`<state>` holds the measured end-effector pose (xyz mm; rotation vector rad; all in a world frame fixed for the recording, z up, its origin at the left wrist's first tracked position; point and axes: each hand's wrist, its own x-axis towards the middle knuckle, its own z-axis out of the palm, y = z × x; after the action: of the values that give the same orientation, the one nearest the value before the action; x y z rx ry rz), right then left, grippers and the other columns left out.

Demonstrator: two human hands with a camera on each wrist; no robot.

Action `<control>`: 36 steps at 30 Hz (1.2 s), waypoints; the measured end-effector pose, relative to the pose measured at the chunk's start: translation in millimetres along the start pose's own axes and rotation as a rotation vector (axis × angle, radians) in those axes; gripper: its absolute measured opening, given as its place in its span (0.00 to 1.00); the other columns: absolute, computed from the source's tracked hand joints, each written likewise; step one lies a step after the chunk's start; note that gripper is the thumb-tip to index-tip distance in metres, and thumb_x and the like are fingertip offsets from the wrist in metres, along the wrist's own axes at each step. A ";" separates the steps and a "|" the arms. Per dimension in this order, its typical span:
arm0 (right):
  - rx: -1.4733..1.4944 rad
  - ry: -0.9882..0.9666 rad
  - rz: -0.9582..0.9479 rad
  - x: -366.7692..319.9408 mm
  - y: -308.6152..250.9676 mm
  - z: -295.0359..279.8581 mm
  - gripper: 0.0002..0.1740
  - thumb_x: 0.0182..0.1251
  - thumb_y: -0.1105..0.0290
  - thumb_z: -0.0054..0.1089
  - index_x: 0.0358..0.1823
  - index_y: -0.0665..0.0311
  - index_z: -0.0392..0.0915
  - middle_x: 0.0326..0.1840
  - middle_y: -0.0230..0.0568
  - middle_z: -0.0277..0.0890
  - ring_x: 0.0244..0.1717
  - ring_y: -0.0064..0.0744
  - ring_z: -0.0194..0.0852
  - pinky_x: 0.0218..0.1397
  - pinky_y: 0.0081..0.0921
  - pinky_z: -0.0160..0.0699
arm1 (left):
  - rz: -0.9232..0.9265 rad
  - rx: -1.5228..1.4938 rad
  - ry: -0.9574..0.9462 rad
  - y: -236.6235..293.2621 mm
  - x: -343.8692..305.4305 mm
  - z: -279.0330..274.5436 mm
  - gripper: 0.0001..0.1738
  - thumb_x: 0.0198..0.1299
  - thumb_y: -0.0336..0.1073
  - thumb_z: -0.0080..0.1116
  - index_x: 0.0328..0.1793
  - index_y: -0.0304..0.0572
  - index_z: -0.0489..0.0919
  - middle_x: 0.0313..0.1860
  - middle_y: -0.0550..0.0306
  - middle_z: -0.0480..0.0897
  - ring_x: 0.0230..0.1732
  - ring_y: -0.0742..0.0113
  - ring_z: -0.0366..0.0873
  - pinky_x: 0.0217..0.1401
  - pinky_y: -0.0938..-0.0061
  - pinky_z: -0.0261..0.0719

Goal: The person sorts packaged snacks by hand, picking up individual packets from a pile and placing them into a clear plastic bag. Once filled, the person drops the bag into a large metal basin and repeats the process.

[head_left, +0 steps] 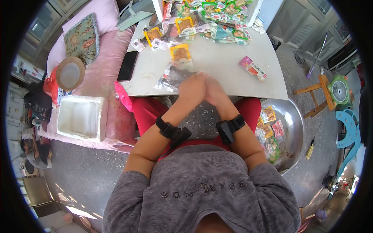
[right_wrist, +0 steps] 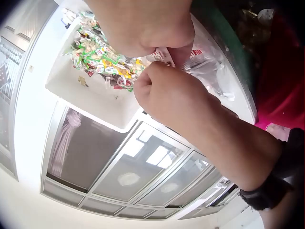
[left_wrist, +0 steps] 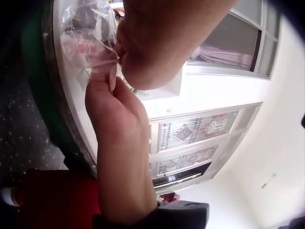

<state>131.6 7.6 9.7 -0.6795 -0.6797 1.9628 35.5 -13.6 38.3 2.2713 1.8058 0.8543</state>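
A clear plastic bag [head_left: 171,77] with red print and dark contents lies at the table's near edge. Its pink-tinted top edge is at the fingers of both hands, which meet close together. My left hand [head_left: 192,90] pinches the bag from the left; in the left wrist view this hand [left_wrist: 162,47] covers part of it. From the other side my right hand [head_left: 214,90] pinches the same edge, thumb and finger together on the plastic [left_wrist: 105,59]. Just beyond the bag lies a yellow snack packet [head_left: 180,53].
A white foam box [head_left: 158,8] heaped with snack packets stands at the table's far side. A phone [head_left: 127,66] lies left, a purple packet [head_left: 252,68] right. Low on the right is a metal basin [head_left: 293,132] with packets; another foam box [head_left: 101,120] sits on the pink seat.
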 end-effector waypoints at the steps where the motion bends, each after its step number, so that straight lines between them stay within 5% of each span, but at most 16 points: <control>1: -0.114 -0.005 0.036 -3.7 -6.8 2.1 0.12 0.58 0.70 0.42 0.41 0.70 0.66 0.37 0.42 0.69 0.34 0.30 0.71 0.34 0.24 0.73 | 0.009 -0.014 -0.001 -2.7 -0.3 -0.6 0.13 0.52 0.38 0.41 0.41 0.43 0.71 0.33 0.50 0.75 0.34 0.52 0.73 0.34 0.62 0.71; 4: -0.270 0.082 0.059 -17.2 -21.3 10.3 0.12 0.58 0.69 0.44 0.38 0.70 0.68 0.32 0.40 0.71 0.29 0.28 0.72 0.30 0.21 0.73 | 0.074 -0.065 0.027 -4.5 -3.5 -1.6 0.12 0.52 0.37 0.40 0.40 0.42 0.70 0.32 0.48 0.75 0.33 0.50 0.73 0.34 0.61 0.70; 10: -0.593 0.043 -0.196 11.9 -5.4 -6.5 0.10 0.55 0.72 0.45 0.36 0.71 0.70 0.31 0.39 0.72 0.28 0.25 0.71 0.28 0.19 0.71 | -0.034 -0.029 -0.039 4.3 2.0 -5.3 0.11 0.50 0.35 0.40 0.36 0.40 0.70 0.29 0.43 0.74 0.32 0.47 0.72 0.32 0.58 0.70; 15: -0.602 -0.005 -0.227 18.5 3.6 -23.6 0.08 0.53 0.73 0.46 0.34 0.68 0.70 0.28 0.36 0.71 0.26 0.24 0.70 0.25 0.19 0.69 | 0.033 -0.080 0.001 -11.4 2.4 2.4 0.12 0.49 0.36 0.42 0.36 0.38 0.71 0.30 0.46 0.75 0.35 0.49 0.72 0.37 0.61 0.69; 19: -0.392 0.096 -0.050 -14.0 -10.0 -35.6 0.08 0.52 0.69 0.49 0.31 0.65 0.69 0.23 0.34 0.68 0.24 0.23 0.68 0.21 0.17 0.66 | 0.164 -0.250 -0.036 -26.6 18.0 -5.4 0.15 0.49 0.38 0.45 0.41 0.39 0.71 0.33 0.48 0.75 0.39 0.51 0.71 0.41 0.66 0.68; 22: -0.561 0.171 0.089 -37.8 -8.1 -35.5 0.12 0.53 0.63 0.51 0.34 0.63 0.67 0.25 0.34 0.66 0.23 0.24 0.67 0.20 0.16 0.64 | 0.169 -0.018 -0.316 -32.8 45.5 -23.4 0.17 0.49 0.40 0.46 0.43 0.40 0.72 0.36 0.49 0.75 0.41 0.52 0.70 0.43 0.69 0.68; 25: -0.322 0.183 0.231 -55.9 8.6 -22.4 0.18 0.53 0.58 0.51 0.39 0.61 0.64 0.30 0.34 0.65 0.26 0.25 0.68 0.22 0.18 0.66 | 0.279 -0.092 -0.303 -54.2 66.3 -2.4 0.15 0.50 0.42 0.46 0.39 0.39 0.73 0.34 0.50 0.76 0.41 0.54 0.71 0.42 0.68 0.67; 29: -0.190 0.045 0.326 -50.4 24.1 -11.0 0.20 0.53 0.55 0.50 0.41 0.60 0.62 0.34 0.34 0.63 0.31 0.27 0.68 0.28 0.22 0.69 | 0.140 -0.011 -0.817 -53.5 102.1 8.9 0.16 0.50 0.44 0.46 0.36 0.38 0.73 0.29 0.53 0.76 0.33 0.61 0.71 0.36 0.70 0.67; 31: -0.140 0.084 0.288 -45.4 28.5 -1.5 0.16 0.55 0.59 0.49 0.38 0.62 0.63 0.29 0.34 0.64 0.26 0.24 0.69 0.22 0.18 0.68 | 0.125 0.009 -1.054 -51.3 113.6 16.8 0.16 0.49 0.44 0.46 0.34 0.38 0.73 0.26 0.56 0.75 0.29 0.66 0.70 0.33 0.72 0.66; 36: -0.039 0.110 0.180 -29.7 48.5 -10.1 0.07 0.55 0.69 0.49 0.30 0.65 0.64 0.20 0.33 0.63 0.17 0.21 0.66 0.13 0.14 0.63 | 0.132 -0.082 -1.142 -47.4 119.2 25.3 0.13 0.44 0.40 0.44 0.26 0.39 0.76 0.22 0.55 0.77 0.25 0.64 0.72 0.26 0.70 0.67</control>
<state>123.0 -37.4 -25.4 -0.8918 -0.6089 2.0623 22.8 116.5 39.2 2.0812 1.0470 -0.3613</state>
